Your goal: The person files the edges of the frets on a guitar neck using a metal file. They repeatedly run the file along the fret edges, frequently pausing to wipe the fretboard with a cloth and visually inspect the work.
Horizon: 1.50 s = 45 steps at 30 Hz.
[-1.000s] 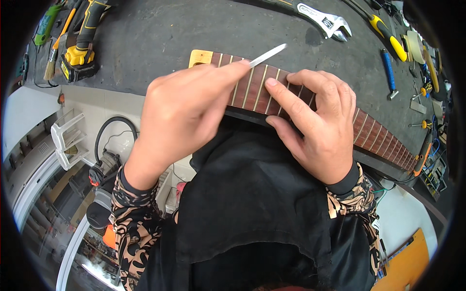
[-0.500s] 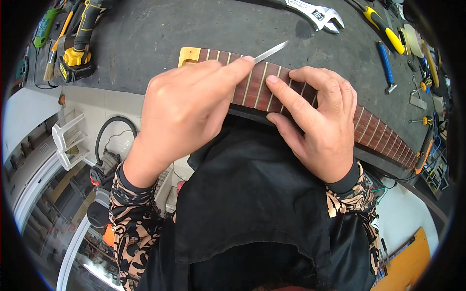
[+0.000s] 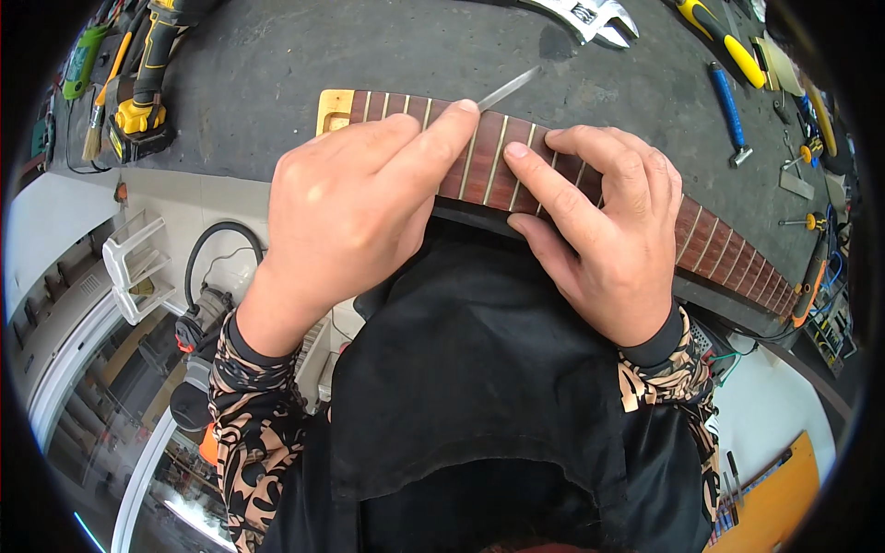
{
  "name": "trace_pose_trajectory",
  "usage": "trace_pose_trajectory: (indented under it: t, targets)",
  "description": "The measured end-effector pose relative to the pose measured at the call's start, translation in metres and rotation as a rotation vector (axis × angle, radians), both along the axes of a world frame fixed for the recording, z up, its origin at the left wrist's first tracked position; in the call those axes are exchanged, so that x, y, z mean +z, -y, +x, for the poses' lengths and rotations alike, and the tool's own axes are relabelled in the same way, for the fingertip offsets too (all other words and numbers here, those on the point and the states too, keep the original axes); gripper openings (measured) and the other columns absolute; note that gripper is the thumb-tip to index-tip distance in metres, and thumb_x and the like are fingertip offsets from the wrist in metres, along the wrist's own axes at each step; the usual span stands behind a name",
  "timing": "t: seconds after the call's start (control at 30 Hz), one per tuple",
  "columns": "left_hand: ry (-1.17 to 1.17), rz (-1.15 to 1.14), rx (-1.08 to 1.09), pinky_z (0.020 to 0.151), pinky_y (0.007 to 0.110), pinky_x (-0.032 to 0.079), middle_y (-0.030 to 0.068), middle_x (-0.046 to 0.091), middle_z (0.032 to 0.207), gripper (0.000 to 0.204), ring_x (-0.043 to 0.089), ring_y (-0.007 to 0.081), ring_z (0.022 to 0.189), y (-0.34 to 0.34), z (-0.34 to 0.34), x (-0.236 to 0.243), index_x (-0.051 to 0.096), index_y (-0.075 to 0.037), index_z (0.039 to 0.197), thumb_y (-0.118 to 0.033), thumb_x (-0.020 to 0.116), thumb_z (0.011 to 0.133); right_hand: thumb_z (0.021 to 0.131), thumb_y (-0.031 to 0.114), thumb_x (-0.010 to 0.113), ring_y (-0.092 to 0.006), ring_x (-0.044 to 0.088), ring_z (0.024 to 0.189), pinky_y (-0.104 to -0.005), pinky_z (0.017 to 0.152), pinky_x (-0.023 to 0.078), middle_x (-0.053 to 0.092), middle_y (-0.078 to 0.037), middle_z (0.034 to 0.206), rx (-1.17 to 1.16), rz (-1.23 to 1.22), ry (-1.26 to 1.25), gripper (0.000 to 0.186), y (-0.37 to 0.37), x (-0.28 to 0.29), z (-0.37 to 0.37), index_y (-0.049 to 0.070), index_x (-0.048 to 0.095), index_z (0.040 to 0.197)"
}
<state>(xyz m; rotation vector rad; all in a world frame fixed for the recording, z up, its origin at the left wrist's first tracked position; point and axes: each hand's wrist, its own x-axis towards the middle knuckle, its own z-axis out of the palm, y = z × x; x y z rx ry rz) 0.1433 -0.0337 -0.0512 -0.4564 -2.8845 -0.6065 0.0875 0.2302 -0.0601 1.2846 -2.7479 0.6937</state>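
A guitar neck (image 3: pixel 490 166) with a reddish-brown fretboard and metal frets lies along the bench's near edge, its pale wooden end at the left. My left hand (image 3: pixel 355 203) is closed around a slim metal file (image 3: pixel 510 88). The file's bare end points up and right over the fretboard, while its rear part is hidden in my fist. My right hand (image 3: pixel 613 217) spans the neck right of the file, thumb at the near edge and fingers over the frets towards the far edge, holding it.
On the dark workbench (image 3: pixel 277 55), a yellow-and-black power tool (image 3: pixel 143 115) and a brush (image 3: pixel 98 115) stand left. An adjustable wrench (image 3: pixel 595 18) lies at the back. A small blue-handled hammer (image 3: pixel 728 109) and yellow-handled tool (image 3: pixel 733 55) lie right. Below left is a vacuum hose (image 3: pixel 194 263).
My left hand and the file have shifted slightly left and up. The bench tools appear a little further left in the view. My right hand stays in place on the neck.
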Motion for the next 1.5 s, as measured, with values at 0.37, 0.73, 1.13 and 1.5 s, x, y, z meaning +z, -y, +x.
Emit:
trace_pose_trajectory:
  t: [0.37,0.73,1.13,1.5]
  targets:
    - [0.149,0.350,0.129,0.064,0.031,0.051,0.0122,0.077,0.088,0.033,0.067,0.0183,0.068,-0.004,0.026,0.000,0.086,-0.001,0.132,0.009,0.076,0.102,0.077,0.017,0.097,-0.0326,0.067,0.132,-0.0541,0.114,0.049,0.070,-0.006,0.142,0.016,-0.031,-0.003,0.069,-0.009,-0.006,0.000,0.023,0.082,0.143]
    - [0.201,0.505,0.184,0.068,0.030,0.054,0.0130,0.083,0.097,0.032,0.070,0.0171,0.072,-0.014,0.024,0.000,0.085,0.001,0.133,0.009,0.075,0.104,0.075,0.014,0.096,-0.0337,0.068,0.134,-0.0544,0.114,0.049,0.070,-0.006,0.143,0.001,-0.014,0.013,0.069,-0.027,-0.001,0.000,0.022,0.082,0.142]
    - [0.015,0.290,0.068,0.065,0.032,0.052,0.0110,0.078,0.090,0.034,0.067,0.0152,0.069,-0.037,0.002,-0.006,0.085,-0.001,0.134,0.009,0.075,0.103,0.075,0.013,0.097,-0.0339,0.067,0.134,-0.0533,0.115,0.048,0.069,-0.007,0.143,0.001,-0.006,0.041,0.071,-0.050,0.007,-0.006,0.021,0.081,0.144]
    - [0.044,0.079,0.011,0.069,0.028,0.054,0.0131,0.080,0.092,0.035,0.072,0.0200,0.071,-0.053,-0.001,0.005,0.085,0.000,0.134,0.011,0.076,0.102,0.075,0.013,0.097,-0.0342,0.069,0.133,-0.0518,0.111,0.051,0.070,-0.006,0.141,-0.008,-0.055,0.008,0.068,-0.062,-0.004,-0.003,0.022,0.083,0.141]
